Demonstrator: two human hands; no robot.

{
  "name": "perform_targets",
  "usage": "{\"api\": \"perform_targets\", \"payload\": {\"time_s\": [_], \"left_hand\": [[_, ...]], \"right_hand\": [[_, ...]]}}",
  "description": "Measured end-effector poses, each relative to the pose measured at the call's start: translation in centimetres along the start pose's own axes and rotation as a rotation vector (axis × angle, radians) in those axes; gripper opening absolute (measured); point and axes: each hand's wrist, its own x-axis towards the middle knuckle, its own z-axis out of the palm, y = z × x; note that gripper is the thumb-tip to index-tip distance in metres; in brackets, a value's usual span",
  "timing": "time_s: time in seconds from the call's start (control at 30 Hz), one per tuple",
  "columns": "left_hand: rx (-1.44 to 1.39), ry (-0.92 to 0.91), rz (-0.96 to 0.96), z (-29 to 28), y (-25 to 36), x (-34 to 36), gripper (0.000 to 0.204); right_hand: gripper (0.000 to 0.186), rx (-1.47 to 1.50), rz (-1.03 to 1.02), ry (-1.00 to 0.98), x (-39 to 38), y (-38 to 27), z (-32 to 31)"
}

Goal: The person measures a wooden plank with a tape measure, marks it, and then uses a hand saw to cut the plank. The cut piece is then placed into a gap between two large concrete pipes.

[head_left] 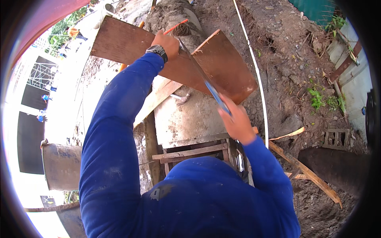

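Observation:
A brown plywood board [123,41] lies slanting in front of me, and a second brown plywood piece [226,65] with a splintered edge lies against its right part. My left hand [168,45], a watch on its wrist, is closed at the first board's far edge; its fingertips are hidden. A thin orange stick [176,26] juts out beside that hand. My right hand [238,121], slightly blurred, is wrapped round the blue end of a handsaw [202,75]. Seen nearly edge-on, the saw's grey blade runs across the plywood toward my left hand.
Below the boards, a hammer [182,98] lies on a concrete surface [190,121]. A white line [256,67] passes on the right. Splintered timber [311,174] and a hollow block [337,139] lie on muddy ground. A rusty drum [61,166] stands left; distant people are beyond.

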Motion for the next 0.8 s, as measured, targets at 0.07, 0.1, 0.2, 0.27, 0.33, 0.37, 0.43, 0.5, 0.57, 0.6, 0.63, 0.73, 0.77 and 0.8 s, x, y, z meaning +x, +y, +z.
{"api": "perform_targets", "payload": {"time_s": [0.07, 0.1, 0.2, 0.27, 0.33, 0.37, 0.43, 0.5, 0.57, 0.6, 0.63, 0.73, 0.77, 0.8], "left_hand": [[-0.026, -0.003, -0.014, 0.6, -0.8, 0.2, 0.021], [-0.004, 0.071, -0.001, 1.5, -1.1, 0.2, 0.020], [0.050, 0.117, -0.004, -0.2, 0.7, 0.0, 0.019], [0.042, 0.161, 0.012, 0.2, 1.7, -0.3, 0.018], [-0.011, 0.148, 0.037, -1.2, 2.8, -0.8, 0.023], [-0.077, 0.151, 0.024, 0.1, 1.7, -1.0, 0.023], [-0.039, 0.032, -0.013, -0.8, 0.7, -1.5, 0.021], [-0.009, -0.016, -0.047, 0.5, 0.0, -1.5, 0.028], [-0.021, -0.048, -0.058, 1.7, -1.2, -1.4, 0.030], [-0.035, -0.057, -0.058, 2.3, -1.4, -1.1, 0.032], [-0.038, -0.108, -0.056, 2.7, -1.8, -1.0, 0.034], [-0.019, 0.028, -0.026, 2.1, -1.3, -0.6, 0.023], [-0.013, 0.004, -0.027, 1.7, -0.6, -0.7, 0.026], [-0.007, -0.021, -0.028, 1.1, 0.2, -0.7, 0.029]], "right_hand": [[0.049, -0.091, 0.054, -0.054, -5.8, -2.0, -3.0], [0.049, -0.158, 0.054, -0.060, -7.0, -2.8, -3.9], [0.046, -0.054, 0.153, 0.005, -2.9, -3.3, -3.0], [0.042, -0.054, -0.010, 0.091, 5.2, -0.7, 0.5], [0.040, -0.169, 0.013, 0.019, 12.9, 0.8, 3.2], [0.041, -0.220, 0.041, -0.017, 15.1, 0.9, 4.6], [0.042, -0.206, 0.004, -0.004, 15.2, 2.0, 6.2], [0.044, -0.150, 0.033, -0.028, 12.8, 1.0, 5.9], [0.047, -0.027, 0.073, -0.096, 7.9, 0.2, 2.9], [0.047, -0.052, 0.060, -0.086, 4.6, 0.2, 1.1], [0.048, -0.076, 0.038, -0.079, 1.4, 0.1, -0.7], [0.047, -0.154, -0.020, -0.029, -3.1, -1.0, -4.7], [0.047, -0.178, -0.030, -0.011, -3.1, -1.8, -4.8], [0.046, -0.202, -0.040, 0.006, -2.8, -2.2, -4.5]]}}
